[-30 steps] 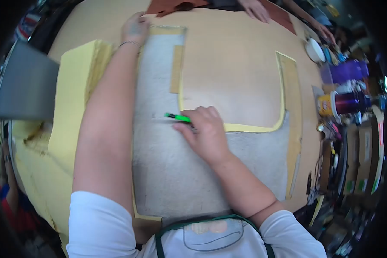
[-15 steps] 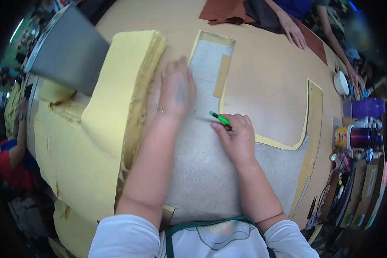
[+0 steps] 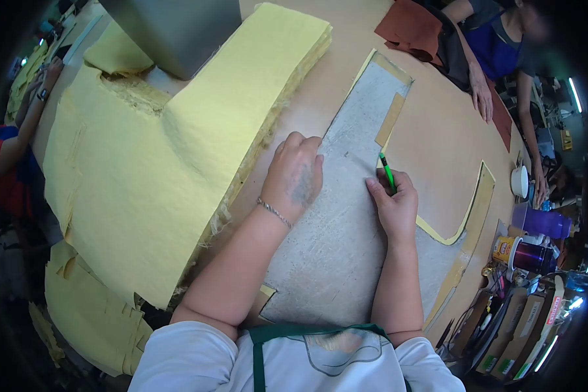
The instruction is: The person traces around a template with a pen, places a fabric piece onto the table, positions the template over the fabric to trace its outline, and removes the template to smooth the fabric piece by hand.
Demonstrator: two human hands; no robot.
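- The grey pattern board (image 3: 326, 255) lies flat across the centre of the frame on the tan tabletop (image 3: 438, 124), its narrow arm running toward the upper right.
- The left hand (image 3: 297, 171) rests at the board's left edge, fingers curled; whether it grips or only presses, I cannot tell.
- The right hand (image 3: 400, 204), apart from the left, pinches a slim green pencil (image 3: 388, 174) beside the inner notch.
- The board looks thin, light and fairly stiff; its narrow arm may flex, so the broad lower body seems the surer hold.
- The pencil looks light and rigid, best held near its working end.
- Thick, soft-looking yellow sheets (image 3: 144, 189) are stacked at left, fraying along one side.
- At upper right, a co-worker's hand (image 3: 481, 98) is beside reddish-brown material (image 3: 408, 29).
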